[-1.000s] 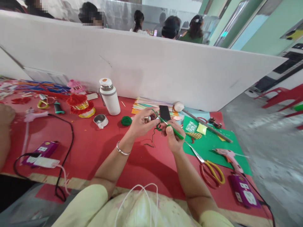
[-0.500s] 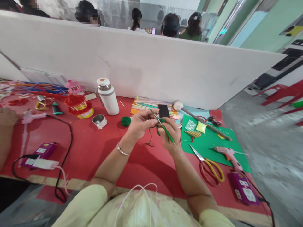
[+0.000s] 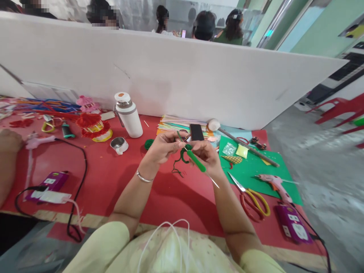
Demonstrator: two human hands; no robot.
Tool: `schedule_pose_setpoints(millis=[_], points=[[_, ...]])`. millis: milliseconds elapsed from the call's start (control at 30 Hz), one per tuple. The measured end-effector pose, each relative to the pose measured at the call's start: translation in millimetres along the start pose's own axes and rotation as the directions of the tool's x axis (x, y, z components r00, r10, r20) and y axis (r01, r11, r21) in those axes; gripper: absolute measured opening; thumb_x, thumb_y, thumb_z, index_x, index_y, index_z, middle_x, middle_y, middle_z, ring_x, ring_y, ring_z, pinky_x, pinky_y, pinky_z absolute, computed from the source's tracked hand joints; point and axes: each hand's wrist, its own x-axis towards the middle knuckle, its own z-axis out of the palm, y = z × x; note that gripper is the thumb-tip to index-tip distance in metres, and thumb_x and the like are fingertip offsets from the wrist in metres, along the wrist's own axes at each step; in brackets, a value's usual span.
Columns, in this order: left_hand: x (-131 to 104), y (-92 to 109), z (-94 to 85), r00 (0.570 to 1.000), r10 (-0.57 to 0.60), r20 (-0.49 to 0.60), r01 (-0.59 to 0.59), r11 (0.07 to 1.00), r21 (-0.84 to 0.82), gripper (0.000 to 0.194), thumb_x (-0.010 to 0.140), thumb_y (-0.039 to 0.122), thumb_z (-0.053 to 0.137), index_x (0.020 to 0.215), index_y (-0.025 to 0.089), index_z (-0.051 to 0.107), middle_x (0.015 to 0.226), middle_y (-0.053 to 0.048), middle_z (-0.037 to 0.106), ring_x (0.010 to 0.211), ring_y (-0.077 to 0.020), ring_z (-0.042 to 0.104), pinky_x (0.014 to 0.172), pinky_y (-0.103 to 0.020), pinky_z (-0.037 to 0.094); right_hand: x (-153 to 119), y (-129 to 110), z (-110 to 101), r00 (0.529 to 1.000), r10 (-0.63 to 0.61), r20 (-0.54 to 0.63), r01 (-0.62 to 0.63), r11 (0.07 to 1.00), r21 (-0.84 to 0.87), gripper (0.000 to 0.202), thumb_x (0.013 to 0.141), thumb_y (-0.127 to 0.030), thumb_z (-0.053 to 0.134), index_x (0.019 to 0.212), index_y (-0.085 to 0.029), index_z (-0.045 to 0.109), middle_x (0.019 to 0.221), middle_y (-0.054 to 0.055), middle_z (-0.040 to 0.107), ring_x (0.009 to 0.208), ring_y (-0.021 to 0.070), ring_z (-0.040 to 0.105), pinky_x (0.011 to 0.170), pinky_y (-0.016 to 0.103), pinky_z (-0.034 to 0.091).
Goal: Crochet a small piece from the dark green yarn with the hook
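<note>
Dark green yarn (image 3: 178, 137) is pinched between the fingers of my left hand (image 3: 160, 148), which wears a silver bangle. My right hand (image 3: 209, 154) is closed around a crochet hook (image 3: 196, 161) with a green handle and metal ends. The hook slants from upper left to lower right, its upper end at a small green crocheted piece (image 3: 185, 151) between my hands. Below this piece dangles a loose yarn tail (image 3: 176, 170). A green yarn ball (image 3: 148, 144) lies just behind my left hand, partly covered by it. The right fingertips are partly hidden.
A white thermos (image 3: 129, 119) and a steel cup (image 3: 118, 145) stand to the left. Scissors (image 3: 250, 199), a pink glue gun (image 3: 275, 184) and a purple box (image 3: 292, 223) lie right. Behind are a phone (image 3: 196, 132) and a white partition (image 3: 176, 76). Another person's arm (image 3: 8, 163) rests far left.
My hands have drawn slightly apart, the left one moving left and covering more of the yarn ball. The hook has tilted, showing more of its handle and lower metal end.
</note>
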Motion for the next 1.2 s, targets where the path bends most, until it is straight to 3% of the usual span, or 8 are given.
schedule_pose_setpoints(millis=[133, 267, 367, 467, 600, 833, 1067, 1200], points=[[-1, -1, -2.4, 0.994, -0.079, 0.077, 0.077, 0.997, 0.030, 0.037, 0.061, 0.030, 0.101, 0.092, 0.017, 0.086, 0.056, 0.003, 0.059, 0.046, -0.0031, 0.040, 0.044, -0.019, 0.025, 6, 4, -9, 0.955, 0.278, 0.101, -0.296, 0.890, 0.346, 0.038, 0.083, -0.046, 0.087, 0.098, -0.026, 0.058, 0.087, -0.003, 0.070, 0.047, 0.0064, 0.055, 0.038, 0.018, 0.041], [0, -4, -2.0, 0.985, -0.122, 0.125, 0.112, 0.990, 0.082, 0.037, 0.060, 0.027, 0.101, 0.092, 0.015, 0.086, 0.060, 0.002, 0.059, 0.049, -0.0032, 0.042, 0.046, -0.019, 0.025, 10, 11, -10, 0.908, 0.355, 0.224, -0.418, 0.818, 0.395, 0.045, 0.079, -0.049, 0.090, 0.090, -0.024, 0.054, 0.065, -0.011, 0.055, 0.037, 0.0031, 0.042, 0.032, 0.014, 0.026], [1, -6, -0.3, 0.984, -0.144, 0.107, 0.140, 0.989, 0.038, 0.039, 0.060, 0.031, 0.101, 0.092, 0.016, 0.086, 0.056, 0.003, 0.056, 0.046, -0.0026, 0.038, 0.043, -0.019, 0.019, 8, 10, -9, 0.938, 0.242, 0.246, -0.304, 0.918, 0.254, 0.036, 0.085, -0.044, 0.087, 0.089, -0.024, 0.057, 0.066, -0.009, 0.056, 0.040, 0.0042, 0.044, 0.035, 0.016, 0.032], [2, -7, 3.0, 0.989, -0.145, 0.039, 0.145, 0.989, -0.019, 0.041, 0.060, 0.032, 0.101, 0.094, 0.016, 0.086, 0.056, 0.004, 0.056, 0.044, -0.0014, 0.033, 0.042, -0.018, 0.015, 4, 0, -9, 0.984, -0.024, 0.176, 0.038, 0.996, -0.077, 0.022, 0.097, -0.040, 0.073, 0.088, -0.021, 0.068, 0.083, 0.001, 0.068, 0.062, 0.0105, 0.063, 0.052, 0.023, 0.050], [3, -8, 8.5, 0.997, -0.021, -0.076, 0.023, 1.000, 0.015, 0.045, 0.059, 0.027, 0.102, 0.099, 0.015, 0.086, 0.062, 0.003, 0.061, 0.049, -0.0028, 0.043, 0.044, -0.018, 0.027, 0, -11, -8, 0.935, -0.301, 0.184, 0.353, 0.796, -0.491, 0.026, 0.093, -0.046, 0.077, 0.098, -0.020, 0.074, 0.100, 0.010, 0.073, 0.089, 0.0207, 0.071, 0.073, 0.033, 0.057], [5, -14, 14.7, 0.993, 0.096, -0.072, -0.094, 0.995, 0.035, 0.056, 0.051, 0.018, 0.103, 0.104, 0.017, 0.086, 0.069, 0.001, 0.069, 0.064, -0.0108, 0.065, 0.064, -0.024, 0.055, -4, -5, 2, 0.917, -0.398, -0.017, 0.311, 0.741, -0.595, 0.023, 0.106, -0.033, 0.054, 0.093, -0.022, 0.069, 0.091, 0.007, 0.073, 0.082, 0.0181, 0.069, 0.075, 0.033, 0.057], [3, -17, 13.8, 0.964, 0.221, -0.151, -0.191, 0.963, 0.192, 0.047, 0.063, 0.020, 0.095, 0.108, 0.017, 0.084, 0.072, 0.000, 0.074, 0.066, -0.0118, 0.065, 0.065, -0.024, 0.053, -2, 1, 6, 0.970, -0.226, -0.091, 0.156, 0.862, -0.482, 0.034, 0.108, -0.044, 0.055, 0.092, -0.020, 0.073, 0.088, 0.006, 0.073, 0.078, 0.0170, 0.067, 0.069, 0.031, 0.056], [1, -24, 20.7, 0.901, 0.351, -0.254, -0.268, 0.912, 0.311, 0.029, 0.066, 0.017, 0.092, 0.094, 0.018, 0.083, 0.075, 0.001, 0.074, 0.068, -0.0113, 0.065, 0.067, -0.024, 0.053, -2, 7, 13, 0.961, -0.225, -0.159, 0.143, 0.900, -0.411, 0.040, 0.108, -0.048, 0.054, 0.088, -0.020, 0.074, 0.090, 0.008, 0.073, 0.082, 0.0186, 0.069, 0.067, 0.030, 0.058]])
